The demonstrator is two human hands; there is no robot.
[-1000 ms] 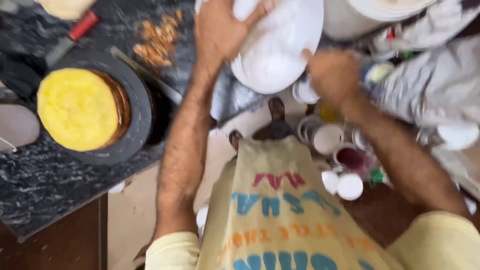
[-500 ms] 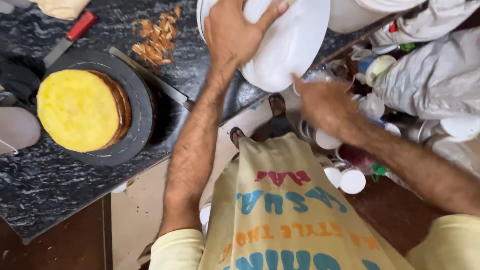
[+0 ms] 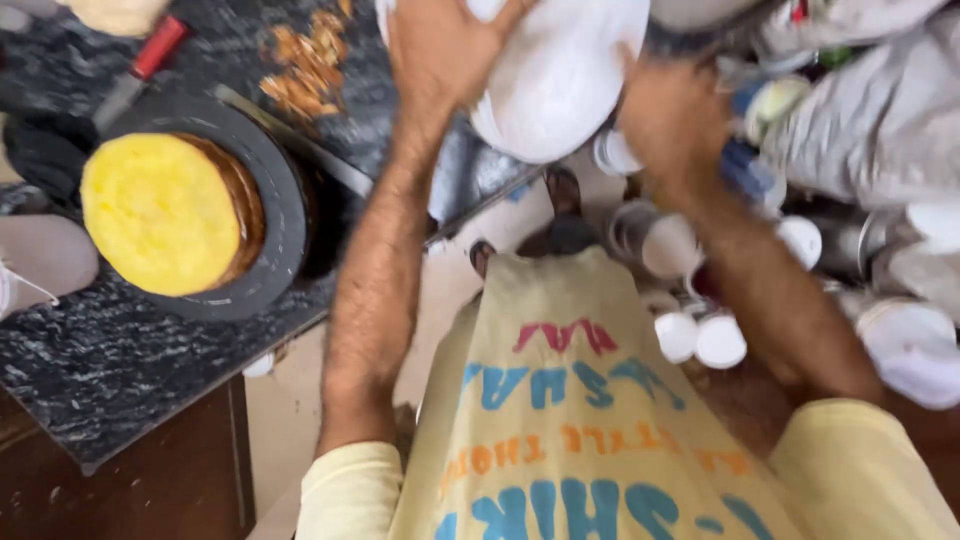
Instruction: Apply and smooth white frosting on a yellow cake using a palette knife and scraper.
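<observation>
Up top, the left hand [image 3: 440,50] lies flat with fingers spread on a white plate [image 3: 565,80] over the dark counter [image 3: 120,380], while the blurry right hand [image 3: 675,125] beside it hides its grip, near a yellow flatbread [image 3: 160,212] on a black pan [image 3: 275,200].

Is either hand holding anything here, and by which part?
The left hand grips the white plate at its upper left rim, fingers spread over it. The blurred right hand is beside the plate; whether it holds anything cannot be told.
</observation>
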